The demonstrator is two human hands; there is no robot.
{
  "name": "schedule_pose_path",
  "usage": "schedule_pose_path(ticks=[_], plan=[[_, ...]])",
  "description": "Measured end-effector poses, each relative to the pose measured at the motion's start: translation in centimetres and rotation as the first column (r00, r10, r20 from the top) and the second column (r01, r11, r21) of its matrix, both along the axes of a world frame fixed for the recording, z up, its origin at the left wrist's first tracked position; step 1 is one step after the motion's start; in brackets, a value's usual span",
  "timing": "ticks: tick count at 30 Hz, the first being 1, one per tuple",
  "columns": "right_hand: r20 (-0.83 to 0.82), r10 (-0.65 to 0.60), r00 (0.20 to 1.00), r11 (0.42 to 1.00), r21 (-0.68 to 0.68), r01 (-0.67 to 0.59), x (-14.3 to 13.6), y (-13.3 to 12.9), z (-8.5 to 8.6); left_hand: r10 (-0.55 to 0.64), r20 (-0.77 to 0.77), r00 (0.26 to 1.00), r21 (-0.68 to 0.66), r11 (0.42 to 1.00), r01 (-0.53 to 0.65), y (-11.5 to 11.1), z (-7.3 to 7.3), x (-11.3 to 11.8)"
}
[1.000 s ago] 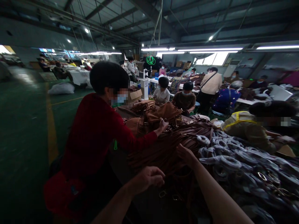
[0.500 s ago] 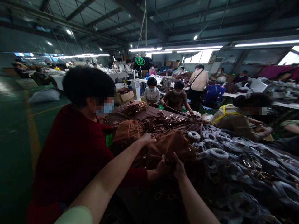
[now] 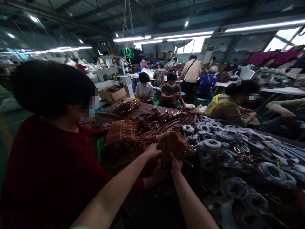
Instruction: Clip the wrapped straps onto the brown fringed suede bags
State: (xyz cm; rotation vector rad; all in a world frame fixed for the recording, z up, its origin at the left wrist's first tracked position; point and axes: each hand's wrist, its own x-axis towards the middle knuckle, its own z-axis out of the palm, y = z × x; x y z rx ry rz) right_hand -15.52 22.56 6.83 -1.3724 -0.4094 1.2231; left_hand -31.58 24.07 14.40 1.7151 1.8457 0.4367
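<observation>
My left hand point(image 3: 152, 152) grips the left edge of a brown fringed bag point(image 3: 171, 144), which is tilted up off the pile. At its near edge, my right hand point(image 3: 176, 164) holds it with the thumb pressed on the front; the fingers behind are hidden. A co-worker's hand point(image 3: 160, 171) is just below, between my hands, close to or touching the bag's lower edge. Another brown fringed bag point(image 3: 121, 129) lies to the left. Dark brown straps point(image 3: 164, 122) with metal clasps spread out behind.
Plastic-wrapped coiled straps point(image 3: 213, 144) are heaped on the right. A co-worker in a dark red top point(image 3: 47, 165) sits close at my left, beside a green basket point(image 3: 100, 149). Other people work across the table, near an open cardboard box point(image 3: 116, 95).
My view has turned right and down. The bag has been drawn together and tipped more upright; my left hand has shifted from its top to its left edge.
</observation>
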Motion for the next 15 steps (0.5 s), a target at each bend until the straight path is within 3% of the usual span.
schedule_pose_path(ticks=[4,8,11,13,15], plan=[[0.02,0.008,1.0,0.999,0.041,-0.009,-0.4,-2.1,1.9,0.056,0.0,0.998,0.082,0.995,-0.056,-3.0,-0.1,0.9],[0.039,0.038,0.999,0.997,0.065,-0.04,0.4,-4.6,3.8,0.077,0.138,0.987,0.164,0.981,-0.1,-6.4,0.4,1.1],[-0.017,0.028,0.999,0.998,0.048,-0.027,1.6,-5.7,4.8,0.183,0.305,0.935,0.239,0.935,-0.261,-10.8,0.5,1.3],[-0.051,-0.005,0.999,1.0,-0.025,0.004,2.5,-6.1,5.3,0.246,0.422,0.873,0.182,0.92,-0.347,-14.7,-0.2,2.2],[-0.045,-0.036,0.998,0.994,-0.1,0.032,3.3,-6.5,5.5,0.254,0.546,0.798,-0.05,0.961,-0.272,-18.7,-1.7,3.9]])
